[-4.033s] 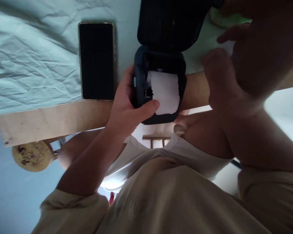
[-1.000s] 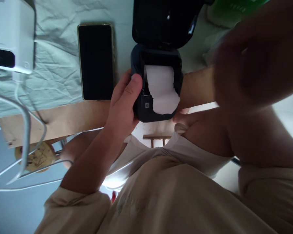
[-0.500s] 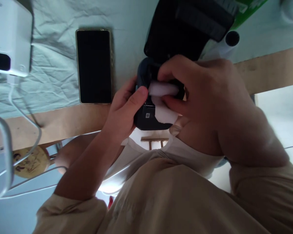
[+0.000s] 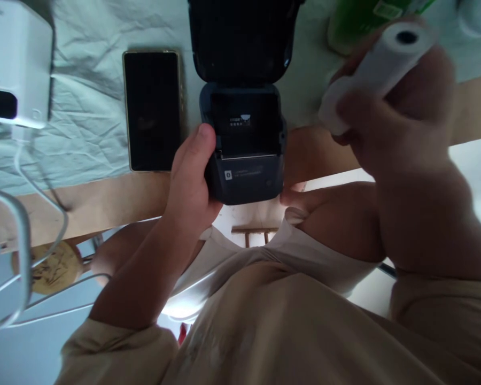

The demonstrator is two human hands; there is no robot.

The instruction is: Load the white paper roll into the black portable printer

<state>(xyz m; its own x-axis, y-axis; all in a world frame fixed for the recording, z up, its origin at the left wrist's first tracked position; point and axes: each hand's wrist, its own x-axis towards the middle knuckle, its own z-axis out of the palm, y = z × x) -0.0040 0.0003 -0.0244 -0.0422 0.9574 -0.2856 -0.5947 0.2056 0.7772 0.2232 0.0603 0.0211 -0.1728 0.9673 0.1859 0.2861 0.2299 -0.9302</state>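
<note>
Printer (image 4: 242,144), small dark handheld unit with its lid (image 4: 240,37) flipped up and back, paper bay showing bare inside. It sits at the near edge of the tabletop (image 4: 104,200), partly overhanging toward the person's lap. Looks like a rigid plastic shell, probably light but dense enough to need a firm side grip; the hinged lid is likely the weak spot, so best held by the body flanks, not the lid. Left hand (image 4: 192,176) is wrapped on the printer's left side, thumb lying up along the bay edge, fingers hidden underneath. Right hand (image 4: 393,123) is raised well apart to the right, closed around a white paper roll (image 4: 374,67), hollow core end facing the camera; blurred, so exact finger placement can't be told. Roll should be light, stiff along its axis, crushable if squeezed hard, and the loose end could unwind; hold across the barrel. Pale wrinkled cloth (image 4: 88,117) covers the far part of the tabletop. On it: white box device (image 4: 16,64) with cables (image 4: 24,224) at far left, dark phone (image 4: 152,109) face up just left of the printer, green packet (image 4: 356,16) behind the roll.
</note>
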